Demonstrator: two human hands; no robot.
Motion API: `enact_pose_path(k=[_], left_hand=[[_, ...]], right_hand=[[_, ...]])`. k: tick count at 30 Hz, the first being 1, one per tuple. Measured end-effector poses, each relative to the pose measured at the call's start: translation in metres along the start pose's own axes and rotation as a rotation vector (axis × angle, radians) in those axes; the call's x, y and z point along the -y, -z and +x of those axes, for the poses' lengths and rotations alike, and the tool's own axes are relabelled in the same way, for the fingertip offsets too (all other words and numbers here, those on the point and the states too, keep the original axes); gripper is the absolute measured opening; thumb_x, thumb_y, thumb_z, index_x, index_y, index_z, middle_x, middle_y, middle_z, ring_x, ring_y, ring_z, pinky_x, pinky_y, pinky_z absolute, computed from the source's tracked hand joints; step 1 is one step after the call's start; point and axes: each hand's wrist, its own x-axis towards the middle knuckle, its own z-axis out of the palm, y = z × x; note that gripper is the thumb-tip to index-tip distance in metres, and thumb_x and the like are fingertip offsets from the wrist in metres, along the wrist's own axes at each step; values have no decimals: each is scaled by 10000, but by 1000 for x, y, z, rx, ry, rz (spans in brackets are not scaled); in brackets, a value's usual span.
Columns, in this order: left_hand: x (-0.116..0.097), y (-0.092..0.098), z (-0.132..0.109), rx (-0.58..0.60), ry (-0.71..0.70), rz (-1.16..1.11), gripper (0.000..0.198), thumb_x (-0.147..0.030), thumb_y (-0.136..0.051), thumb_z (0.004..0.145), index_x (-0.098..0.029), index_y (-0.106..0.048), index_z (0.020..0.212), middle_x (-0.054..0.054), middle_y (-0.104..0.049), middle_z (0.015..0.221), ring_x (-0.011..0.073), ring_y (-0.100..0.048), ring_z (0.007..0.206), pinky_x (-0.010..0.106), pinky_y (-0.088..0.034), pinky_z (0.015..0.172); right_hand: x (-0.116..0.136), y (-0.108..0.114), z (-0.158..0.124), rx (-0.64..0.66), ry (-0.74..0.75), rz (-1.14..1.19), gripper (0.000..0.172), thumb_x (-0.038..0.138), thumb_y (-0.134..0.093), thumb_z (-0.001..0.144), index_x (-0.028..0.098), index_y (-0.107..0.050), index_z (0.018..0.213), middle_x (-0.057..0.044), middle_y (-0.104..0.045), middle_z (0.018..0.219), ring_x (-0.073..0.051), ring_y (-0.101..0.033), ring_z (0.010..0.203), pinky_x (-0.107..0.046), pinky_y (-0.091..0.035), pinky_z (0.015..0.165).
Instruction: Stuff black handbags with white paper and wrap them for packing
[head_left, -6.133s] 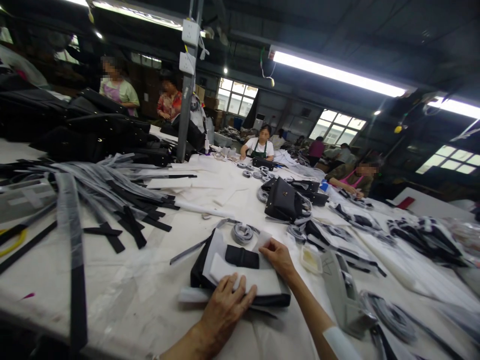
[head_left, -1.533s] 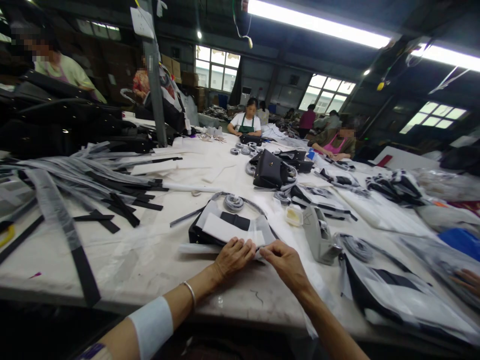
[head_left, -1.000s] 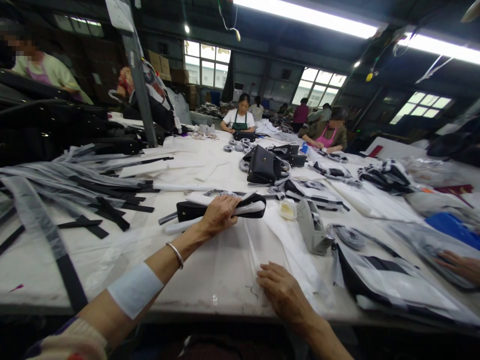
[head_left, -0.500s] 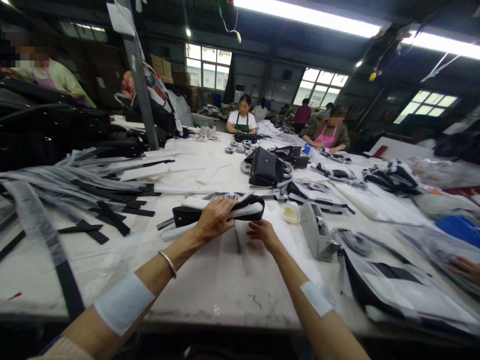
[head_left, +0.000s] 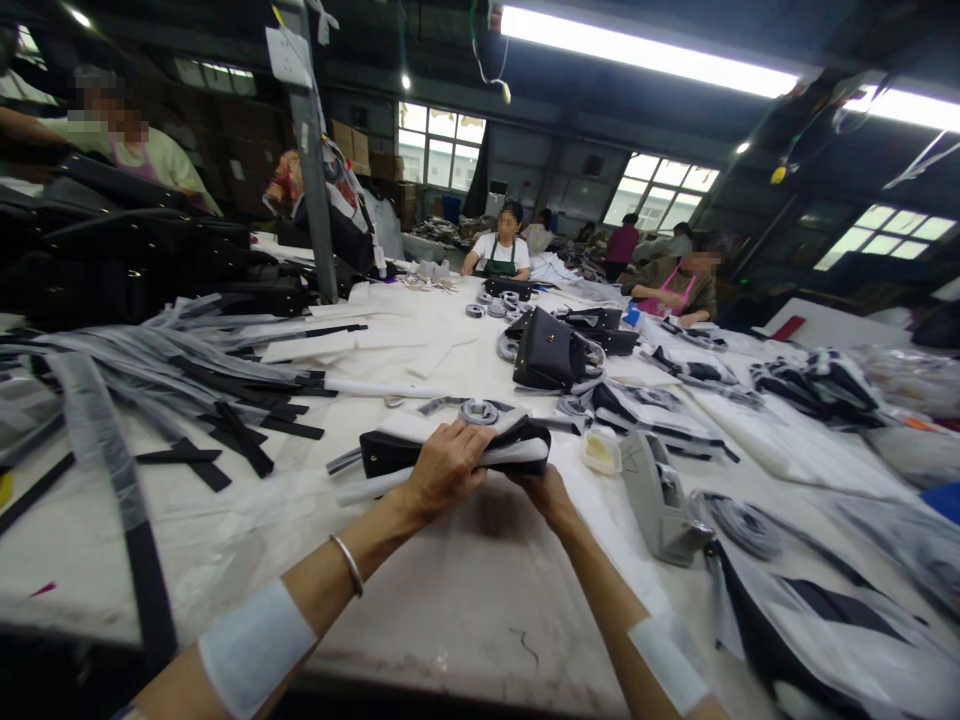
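Note:
A flat black handbag wrapped in white paper is lifted a little off the white table, tilted on its edge. My left hand grips its near edge with the fingers wrapped over the top. My right hand is under the bag's right end, fingers curled against it and partly hidden. A rolled grey strap lies just behind the bag.
A grey tape dispenser and a small plastic tub sit right of the bag. Black straps in clear sleeves pile up at left, an upright black bag stands further back, and bagged items lie at right. Other people work at the far end.
My left hand lifted the bag from flat on the table onto its edge. My right hand left the table's near side and came up under the bag's right end.

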Motion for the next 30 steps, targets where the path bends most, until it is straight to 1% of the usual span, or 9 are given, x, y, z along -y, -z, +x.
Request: enact_pose_path(k=[3, 7, 11, 14, 18, 21, 23, 26, 30], left_hand=[[-16, -13, -15, 8, -57, 6, 418, -110, -550, 819, -145, -542, 1236, 96, -685, 1125, 264, -607, 929, 400, -470, 799], [-37, -30, -39, 8, -116, 31, 346, -107, -475, 928, -143, -526, 1268, 95, -681, 1143, 241, -600, 895, 398, -458, 784], [-51, -45, -60, 50, -199, 100, 303, -156, -472, 986, -140, -530, 1283, 100, -662, 1172, 219, -595, 913, 384, -456, 818], [-57, -53, -72, 62, -221, 133, 293, -151, -488, 985, -150, -543, 1273, 93, -650, 1202, 213, -596, 935, 381, -453, 831], [-61, -57, -82, 72, -228, 161, 299, -159, -498, 988, -165, -542, 1284, 90, -634, 1251, 214, -595, 996, 374, -449, 855], [-63, -59, -86, 103, -207, 178, 328, -170, -507, 987, -169, -520, 1315, 100, -613, 1294, 222, -592, 1045, 379, -442, 884], [-65, -59, -88, 139, -187, 173, 341, -183, -509, 990, -177, -505, 1331, 104, -600, 1316, 226, -586, 1073, 382, -435, 900], [-66, -57, -89, 181, -158, 150, 342, -200, -517, 990, -184, -503, 1331, 96, -596, 1323, 228, -579, 1073, 378, -430, 891], [-69, -51, -87, 213, -125, 98, 374, -257, -561, 971, -185, -505, 1333, 91, -597, 1317, 223, -564, 1072, 368, -423, 895]], right_hand=[[-2, 16, -33, 49, -94, -74, 145, 288, -740, 567, 178, -660, 615, 0, -625, 548, -203, -568, 576, -316, -433, 562], [-10, 13, -93, 111, -201, -96, 148, 342, -620, 643, 197, -652, 638, 12, -583, 491, -170, -524, 463, -282, -384, 473], [-21, 6, -152, 92, -145, -224, 120, 320, -578, 660, 208, -615, 635, 17, -586, 546, -155, -538, 531, -258, -385, 519], [-26, 6, -177, 71, -141, -244, 144, 347, -560, 702, 215, -584, 651, 22, -574, 577, -156, -557, 577, -253, -406, 552], [-30, 10, -187, 14, -316, -18, 233, 455, -580, 747, 234, -546, 810, 45, -568, 595, -172, -580, 556, -241, -426, 465], [-30, 6, -194, -85, -235, 80, 378, 465, -648, 754, 228, -550, 1032, 92, -512, 557, -154, -553, 506, -248, -471, 489], [-26, -1, -197, -107, -163, 113, 374, 489, -671, 770, 220, -561, 1006, 88, -512, 561, -146, -559, 492, -252, -489, 504], [-9, -9, -192, -73, -131, 182, 390, 570, -692, 761, 214, -543, 815, 46, -565, 570, -147, -577, 462, -242, -460, 449], [26, -13, -163, -67, -89, 251, 471, 615, -739, 716, 206, -564, 873, 53, -557, 509, -154, -583, 459, -232, -446, 430]])
